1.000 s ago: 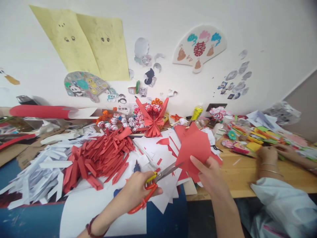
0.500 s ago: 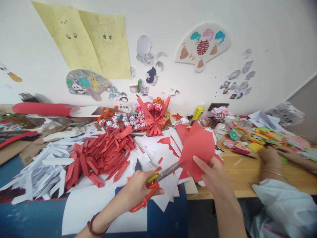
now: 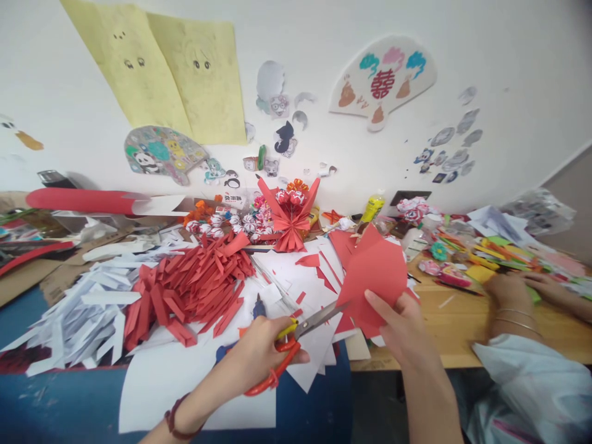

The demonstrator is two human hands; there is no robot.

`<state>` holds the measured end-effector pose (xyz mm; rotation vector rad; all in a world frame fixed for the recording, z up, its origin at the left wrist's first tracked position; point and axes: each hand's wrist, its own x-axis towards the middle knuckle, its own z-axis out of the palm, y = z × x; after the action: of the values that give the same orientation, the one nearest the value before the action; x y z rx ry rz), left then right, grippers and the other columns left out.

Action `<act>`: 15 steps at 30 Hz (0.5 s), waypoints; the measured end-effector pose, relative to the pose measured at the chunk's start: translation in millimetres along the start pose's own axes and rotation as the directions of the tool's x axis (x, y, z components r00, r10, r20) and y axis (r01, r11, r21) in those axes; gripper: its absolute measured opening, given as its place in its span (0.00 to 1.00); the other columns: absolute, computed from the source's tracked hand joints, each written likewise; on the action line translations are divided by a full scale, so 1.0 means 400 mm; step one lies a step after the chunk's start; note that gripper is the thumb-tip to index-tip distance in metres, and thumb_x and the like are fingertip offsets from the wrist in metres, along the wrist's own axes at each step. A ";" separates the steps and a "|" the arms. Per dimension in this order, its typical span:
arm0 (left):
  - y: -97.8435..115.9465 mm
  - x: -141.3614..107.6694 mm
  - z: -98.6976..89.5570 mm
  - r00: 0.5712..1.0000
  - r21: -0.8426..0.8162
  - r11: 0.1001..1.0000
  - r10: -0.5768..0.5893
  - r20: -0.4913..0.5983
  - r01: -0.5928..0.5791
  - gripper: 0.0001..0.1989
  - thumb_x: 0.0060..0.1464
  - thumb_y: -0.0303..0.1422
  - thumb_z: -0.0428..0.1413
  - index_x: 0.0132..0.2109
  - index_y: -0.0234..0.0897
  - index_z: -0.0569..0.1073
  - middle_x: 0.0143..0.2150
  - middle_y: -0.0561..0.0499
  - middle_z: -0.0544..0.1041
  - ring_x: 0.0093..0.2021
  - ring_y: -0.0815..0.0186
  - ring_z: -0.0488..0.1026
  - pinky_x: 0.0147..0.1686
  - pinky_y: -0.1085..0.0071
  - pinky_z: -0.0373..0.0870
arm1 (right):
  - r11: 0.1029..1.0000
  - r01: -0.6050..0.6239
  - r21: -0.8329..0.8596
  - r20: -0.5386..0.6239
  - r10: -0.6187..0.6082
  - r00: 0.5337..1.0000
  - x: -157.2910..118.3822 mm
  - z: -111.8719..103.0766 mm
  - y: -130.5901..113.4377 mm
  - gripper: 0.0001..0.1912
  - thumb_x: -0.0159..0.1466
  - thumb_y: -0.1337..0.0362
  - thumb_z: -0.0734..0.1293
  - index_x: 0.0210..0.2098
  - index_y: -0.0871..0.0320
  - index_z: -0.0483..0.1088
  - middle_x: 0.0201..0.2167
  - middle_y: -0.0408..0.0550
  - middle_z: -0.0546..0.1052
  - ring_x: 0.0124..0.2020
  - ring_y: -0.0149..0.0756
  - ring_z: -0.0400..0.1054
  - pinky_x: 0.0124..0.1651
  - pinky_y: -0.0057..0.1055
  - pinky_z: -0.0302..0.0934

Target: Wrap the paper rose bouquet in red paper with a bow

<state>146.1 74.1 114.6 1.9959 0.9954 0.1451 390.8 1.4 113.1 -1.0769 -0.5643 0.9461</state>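
Note:
My left hand point(image 3: 266, 345) is closed round the orange and yellow handles of a pair of scissors point(image 3: 319, 318). Their blades point right and meet the left edge of a piece of red paper point(image 3: 377, 271). That paper is pinched in my right hand point(image 3: 398, 320), thumb on its face and the other fingers mostly hidden behind. More red paper point(image 3: 341, 246) and white sheets point(image 3: 305, 354) lie under and behind it. To the left is a heap of folded red paper strips point(image 3: 198, 283), beside a pile of white paper strips point(image 3: 86, 308).
A red folded-paper ornament point(image 3: 292, 225) stands at the back by the wall. A blue glue gun point(image 3: 259, 306) lies behind my left hand. A yellow bottle point(image 3: 372, 208) stands behind the paper. At right, another person's hands point(image 3: 513, 296) work over coloured paper scraps point(image 3: 499, 253).
The whole view has shifted slightly. The red paper and my right hand sit a little further right, with the scissors still at the paper's left edge.

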 end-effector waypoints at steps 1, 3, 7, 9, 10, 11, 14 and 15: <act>0.001 0.000 0.001 1.000 0.011 1.000 0.003 -0.004 -0.003 0.17 0.50 0.42 0.61 0.28 0.39 0.61 0.20 0.61 0.57 0.23 0.72 0.50 0.23 0.74 0.49 | 1.000 0.001 0.002 -0.003 -0.001 1.000 0.001 0.001 0.000 0.15 0.53 0.61 0.79 0.39 0.54 0.78 0.42 0.48 0.83 0.41 0.42 0.78 0.43 0.34 0.74; 0.004 -0.002 0.002 1.000 0.031 0.999 0.012 -0.006 -0.012 0.16 0.51 0.42 0.60 0.28 0.39 0.61 0.21 0.61 0.58 0.23 0.71 0.51 0.24 0.74 0.49 | 1.000 -0.001 0.002 -0.009 0.001 1.000 0.001 0.003 -0.001 0.14 0.53 0.61 0.79 0.39 0.54 0.78 0.42 0.48 0.83 0.41 0.42 0.78 0.44 0.35 0.74; 0.010 -0.010 0.004 0.999 0.099 0.995 0.030 -0.017 -0.028 0.15 0.52 0.42 0.58 0.30 0.40 0.61 0.23 0.59 0.64 0.24 0.70 0.58 0.26 0.73 0.51 | 1.000 -0.001 0.001 -0.001 0.001 1.000 -0.004 0.004 -0.005 0.15 0.53 0.60 0.79 0.40 0.53 0.78 0.44 0.48 0.83 0.41 0.42 0.78 0.43 0.35 0.74; 0.013 -0.015 0.004 0.998 0.150 0.988 0.039 -0.041 -0.032 0.14 0.51 0.41 0.58 0.32 0.40 0.61 0.25 0.58 0.66 0.25 0.69 0.60 0.27 0.72 0.51 | 1.000 0.001 0.001 0.003 -0.001 1.000 -0.007 0.004 -0.008 0.15 0.54 0.61 0.78 0.40 0.54 0.78 0.44 0.48 0.82 0.41 0.41 0.78 0.43 0.34 0.73; 0.014 -0.016 0.004 0.998 0.165 0.986 0.040 -0.046 -0.032 0.13 0.51 0.41 0.58 0.32 0.40 0.61 0.26 0.58 0.66 0.25 0.69 0.60 0.27 0.72 0.51 | 1.000 0.004 0.003 0.004 -0.004 1.000 -0.009 0.005 -0.009 0.15 0.54 0.61 0.78 0.40 0.54 0.78 0.44 0.48 0.82 0.41 0.41 0.78 0.43 0.33 0.73; 0.015 -0.017 0.004 0.998 0.169 0.985 0.042 -0.044 -0.034 0.13 0.51 0.41 0.57 0.32 0.40 0.61 0.25 0.58 0.66 0.25 0.69 0.59 0.27 0.72 0.51 | 1.000 0.007 0.005 0.005 -0.007 1.000 -0.010 0.005 -0.010 0.15 0.54 0.61 0.78 0.40 0.54 0.78 0.44 0.48 0.82 0.42 0.41 0.78 0.43 0.32 0.73; 0.015 -0.016 0.004 0.998 0.150 0.988 0.051 -0.029 -0.046 0.13 0.53 0.40 0.57 0.32 0.41 0.60 0.24 0.59 0.66 0.24 0.70 0.59 0.27 0.73 0.51 | 1.000 0.017 0.003 0.001 -0.017 1.000 -0.011 0.006 -0.012 0.15 0.54 0.61 0.78 0.41 0.54 0.78 0.44 0.48 0.82 0.42 0.41 0.77 0.44 0.33 0.73; 0.015 -0.015 0.004 0.998 0.145 0.988 0.056 -0.033 -0.051 0.13 0.53 0.40 0.58 0.32 0.40 0.61 0.25 0.58 0.67 0.24 0.70 0.60 0.27 0.73 0.51 | 1.000 0.021 0.000 -0.005 -0.021 1.000 -0.010 0.006 -0.012 0.16 0.53 0.60 0.79 0.41 0.54 0.78 0.44 0.49 0.82 0.42 0.41 0.77 0.44 0.34 0.73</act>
<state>146.2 67.1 119.8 2.1601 1.0008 0.1436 388.4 -1.7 118.6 -1.0715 -0.5705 0.9249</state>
